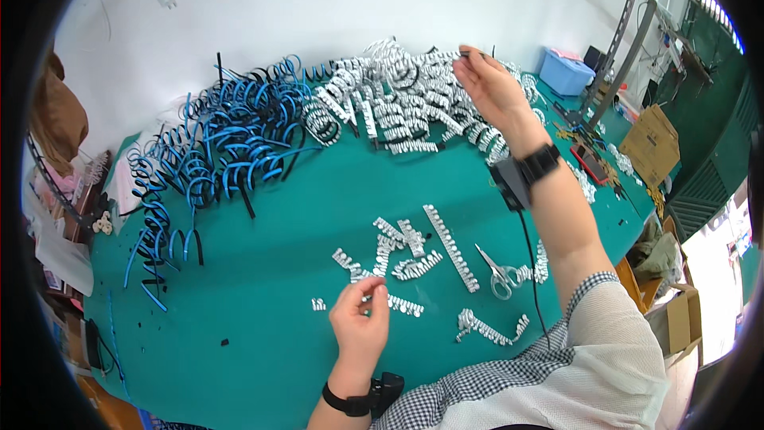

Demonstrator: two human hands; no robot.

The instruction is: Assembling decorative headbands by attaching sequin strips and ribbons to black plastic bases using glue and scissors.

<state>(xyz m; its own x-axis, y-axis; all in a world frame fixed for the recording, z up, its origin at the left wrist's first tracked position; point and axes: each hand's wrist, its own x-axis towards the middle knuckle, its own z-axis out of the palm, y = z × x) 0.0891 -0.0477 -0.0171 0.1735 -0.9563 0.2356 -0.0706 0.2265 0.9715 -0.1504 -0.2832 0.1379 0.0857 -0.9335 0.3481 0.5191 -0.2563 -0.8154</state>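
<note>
My right hand (495,89) is stretched out to the far pile of white coiled strips (410,115). Its fingertips are pinched on the thin dark end of one coil; the rest of that coil is lost among the others. Nearer to me, my left hand (360,325) has thumb and fingertips pressed together beside several short white toothed strips (418,267). Whatever those fingertips hold, if anything, is too small to make out. A straight white toothed strip (451,248) lies to the right of that group, with scissors (499,275) next to it.
Blue and black coils (239,127) are heaped at the far left of the green table (263,271). Right of the white pile stand a blue box (566,72) and a metal post (625,64). A cardboard piece (651,146) leans near the right edge. A dark cable (532,279) hangs from my right wrist.
</note>
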